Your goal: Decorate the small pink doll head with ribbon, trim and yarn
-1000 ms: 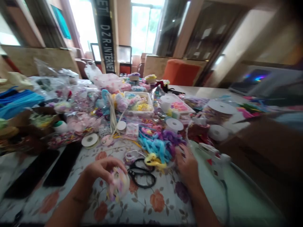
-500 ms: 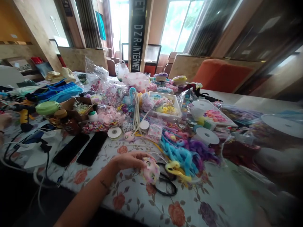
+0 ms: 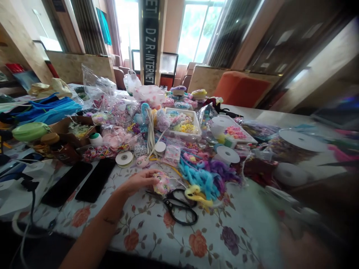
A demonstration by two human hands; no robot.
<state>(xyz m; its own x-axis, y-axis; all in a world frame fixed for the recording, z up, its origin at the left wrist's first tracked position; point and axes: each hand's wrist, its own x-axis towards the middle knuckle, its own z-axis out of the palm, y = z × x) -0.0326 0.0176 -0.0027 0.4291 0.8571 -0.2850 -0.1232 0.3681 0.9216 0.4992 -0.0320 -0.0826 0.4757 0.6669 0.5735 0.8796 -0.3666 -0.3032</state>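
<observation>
My left hand (image 3: 144, 179) reaches in from the lower left, fingers closed around a small pink doll head (image 3: 162, 184) with painted eyes and pastel decoration. Just below it, black-handled scissors (image 3: 181, 211) lie on the flowered tablecloth (image 3: 146, 231). A second pink doll face (image 3: 142, 161) rests behind the hand. Fuzzy blue braids (image 3: 200, 179) and a yellow fuzzy strip (image 3: 199, 196) lie to the right. At the lower right edge, my right hand (image 3: 305, 243) is a smeared skin-coloured patch; its fingers cannot be made out.
Two black phones (image 3: 97, 179) lie left, beside white power strips and cables (image 3: 30, 172). Ribbon spools (image 3: 124, 158), a white tray of trinkets (image 3: 183, 130), a brown bottle (image 3: 63, 149) and plastic bags crowd the back. Large white spools (image 3: 303, 140) stand right.
The view has turned to the right. My left hand has lifted the doll head back and left off the scissors, which now show more fully.
</observation>
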